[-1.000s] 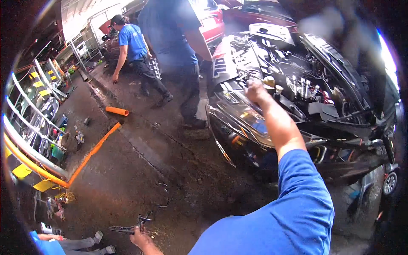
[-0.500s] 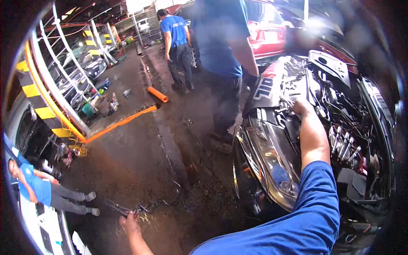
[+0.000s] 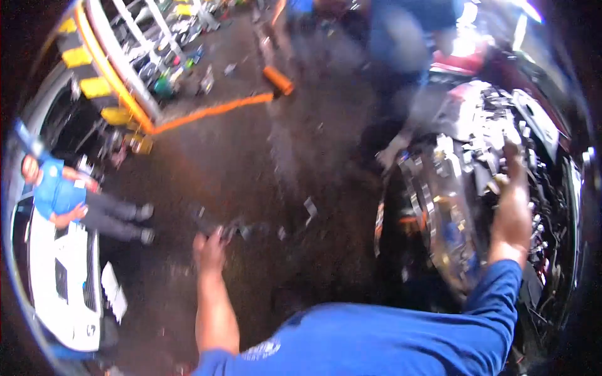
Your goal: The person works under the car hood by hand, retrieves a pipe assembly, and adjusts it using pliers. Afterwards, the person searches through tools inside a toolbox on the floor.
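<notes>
In the head view, my left hand (image 3: 210, 250) is out over the floor at lower left, fingers closed round a dark slender tool (image 3: 199, 213). A dark line like a hose or cable trails right from that hand; blur hides its exact kind. My right hand (image 3: 515, 169) reaches over the car's open engine bay (image 3: 542, 182). Motion smears its fingers, so I cannot see whether they hold anything. Shiny loose metal pieces (image 3: 492, 122) lie close to it on the fender cover (image 3: 454, 109). Below and left of it is the car's headlight (image 3: 448, 219).
One co-worker (image 3: 59, 188) in a blue shirt stands at left beside a white car (image 3: 63, 282). Another person in blue (image 3: 407, 37) stands by the car's front. An orange tube (image 3: 278, 80) and orange floor strip (image 3: 213, 113) lie ahead, near a yellow-black striped barrier (image 3: 94, 88).
The view has swung down and left and is blurred. My right hand is still over the engine bay. My left hand still grips the slender tool. The co-worker at left has lowered an arm.
</notes>
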### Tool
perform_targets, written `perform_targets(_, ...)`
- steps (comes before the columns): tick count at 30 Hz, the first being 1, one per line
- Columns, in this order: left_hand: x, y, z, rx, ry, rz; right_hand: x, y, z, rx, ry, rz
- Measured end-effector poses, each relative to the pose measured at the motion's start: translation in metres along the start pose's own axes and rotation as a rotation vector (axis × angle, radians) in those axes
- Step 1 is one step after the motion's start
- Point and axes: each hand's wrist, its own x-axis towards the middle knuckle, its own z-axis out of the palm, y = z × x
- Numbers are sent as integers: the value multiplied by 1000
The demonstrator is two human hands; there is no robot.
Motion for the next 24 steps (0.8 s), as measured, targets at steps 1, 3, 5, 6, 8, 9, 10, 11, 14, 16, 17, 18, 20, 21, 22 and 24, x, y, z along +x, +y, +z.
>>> perform_targets(1, 3, 16, 8, -35, 3, -20, -20, -15, -10, 56, -59, -10)
perform_targets(3, 6, 51, 14, 29, -55, 21, -87, -48, -10, -772, -35, -750)
perform_targets(5, 32, 48, -6, -135, -289, 68, -172, -81, 13, -30, -247, -413)
perform_targets(6, 39, 53, -12, -165, -332, 56, -219, -97, 31, 266, -347, -235)
perform_targets(8, 53, 64, -17, -234, -433, 43, -303, -114, 71, 568, -473, -20)
perform_targets(9, 59, 66, -21, -235, -439, 64, -335, -115, 92, 566, -551, -36)
perform_targets(10, 58, 74, -23, -256, -475, 44, -366, -115, 112, 563, -629, -52)
perform_targets(11, 52, 81, -19, -277, -509, 29, -379, -100, 134, 611, -757, -92)
perform_targets(14, 41, 105, -22, -280, -559, 14, -452, -107, 202, 637, -769, 120)
perform_targets(16, 31, 113, -25, -271, -570, 28, -494, -147, 218, 254, -962, -246)
perform_targets(17, 26, 116, -27, -274, -574, 42, -514, -159, 227, 215, -1047, -208)
perform_targets(18, 20, 118, -30, -273, -574, 56, -536, -176, 232, 277, -1011, -389)
perform_targets(20, 5, 122, -40, -254, -563, 66, -546, -183, 251, 260, -997, -982)
perform_targets(21, -2, 124, -47, -249, -561, 91, -556, -196, 255, 214, -988, -1129)
perform_targets(22, -8, 127, -56, -245, -561, 116, -568, -209, 254, 166, -971, -1275)
perform_targets(24, -20, 135, -81, -243, -570, 142, -592, -220, 255, 125, -880, -1378)
